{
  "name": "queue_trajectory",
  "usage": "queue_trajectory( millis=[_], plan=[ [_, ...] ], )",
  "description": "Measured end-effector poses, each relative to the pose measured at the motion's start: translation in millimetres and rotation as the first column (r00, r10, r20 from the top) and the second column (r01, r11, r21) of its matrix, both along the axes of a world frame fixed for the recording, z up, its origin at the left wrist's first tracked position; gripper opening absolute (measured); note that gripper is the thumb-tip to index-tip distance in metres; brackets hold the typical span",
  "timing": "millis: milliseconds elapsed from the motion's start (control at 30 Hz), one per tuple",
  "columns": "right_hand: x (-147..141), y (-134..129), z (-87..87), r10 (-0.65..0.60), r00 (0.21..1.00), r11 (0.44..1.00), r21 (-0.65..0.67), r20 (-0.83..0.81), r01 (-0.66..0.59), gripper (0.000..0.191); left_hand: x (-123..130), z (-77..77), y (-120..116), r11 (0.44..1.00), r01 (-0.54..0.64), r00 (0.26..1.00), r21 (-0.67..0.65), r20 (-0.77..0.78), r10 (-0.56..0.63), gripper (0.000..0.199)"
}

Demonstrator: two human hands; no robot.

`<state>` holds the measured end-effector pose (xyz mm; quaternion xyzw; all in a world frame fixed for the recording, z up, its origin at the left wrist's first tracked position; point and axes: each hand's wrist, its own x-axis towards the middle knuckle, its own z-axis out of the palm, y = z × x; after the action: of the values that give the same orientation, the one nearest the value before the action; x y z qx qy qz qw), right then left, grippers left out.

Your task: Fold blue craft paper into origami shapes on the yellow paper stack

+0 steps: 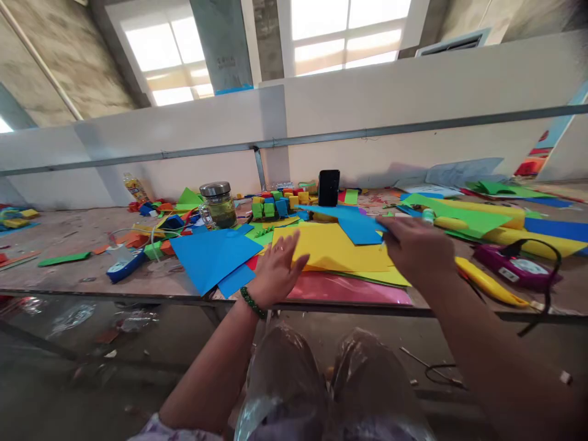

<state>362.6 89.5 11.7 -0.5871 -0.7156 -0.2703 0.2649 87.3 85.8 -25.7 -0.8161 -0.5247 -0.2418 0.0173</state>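
Observation:
My right hand [416, 248] is closed on the edge of a blue sheet [356, 225], which slants out to the left above a stack of yellow sheets [331, 245]. With fingers stretched and spread, my left hand [280, 269] is at the stack's left edge, holding nothing; whether it touches the sheets I cannot tell. A larger blue sheet [211, 254] lies just left of that hand and reaches the table's front edge. Under the yellow stack shows a glossy pink sheet [344, 291]. The fingertips of my right hand are partly hidden.
Behind the sheets stand a lidded glass jar [218, 208], small coloured cubes [275, 205] and an upright black phone [329, 188]. At right lie a yellow cutter-like tool [489, 282] and a purple device [517, 266] with a black strap. A blue-and-white tool [126, 263] lies left.

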Motion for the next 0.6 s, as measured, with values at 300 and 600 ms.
queue_trajectory(
  millis=[300,600],
  plan=[
    [-24.8,33.9,-65.0,0.053,0.993,0.911,-0.413,0.107,-0.004,0.040,-9.4,-28.6,15.9,0.991,-0.044,0.961,-0.129,-0.276,0.007,0.042],
    [-18.7,35.7,-69.9,-0.023,0.997,0.932,-0.359,0.075,0.048,0.039,5.1,-20.1,37.6,0.991,-0.060,0.914,-0.122,-0.406,0.005,0.028]
  ],
)
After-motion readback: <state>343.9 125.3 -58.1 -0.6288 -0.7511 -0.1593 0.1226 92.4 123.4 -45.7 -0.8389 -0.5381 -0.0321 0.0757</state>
